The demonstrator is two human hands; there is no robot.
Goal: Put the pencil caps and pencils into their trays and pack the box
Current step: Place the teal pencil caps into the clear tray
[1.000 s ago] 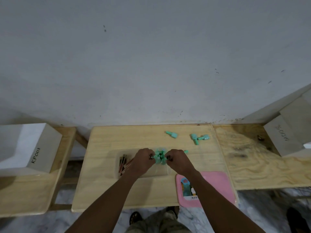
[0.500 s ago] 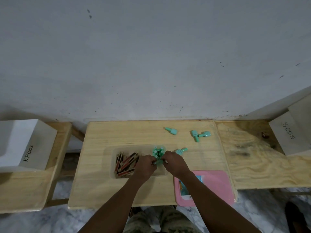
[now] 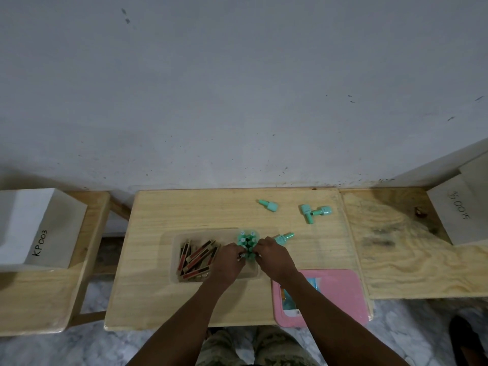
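Note:
A clear plastic tray (image 3: 175, 260) sits in the middle of the wooden table (image 3: 158, 299). Its left part holds several short brown and red pencils (image 3: 196, 257). Its right part holds a cluster of upright green pencil caps (image 3: 247, 240). My left hand (image 3: 229, 261) and my right hand (image 3: 273, 256) meet at the near end of the cluster, fingers pinched on a cap there. Loose green caps lie on the table: one (image 3: 284, 236) beside my right hand, one (image 3: 268, 205) farther back, and a crossed pair (image 3: 314, 212) at the back right.
A pink box (image 3: 340, 291) with a printed card inside lies at the table's front right corner. A white bin marked KP003 (image 3: 39, 233) stands on the left bench. Another white bin (image 3: 459, 210) stands on the plywood surface at the right. A grey wall runs behind.
Both hands moved slightly nearer along the cap cluster, uncovering the pencils in the tray. The view has shifted a little; the loose caps have not moved.

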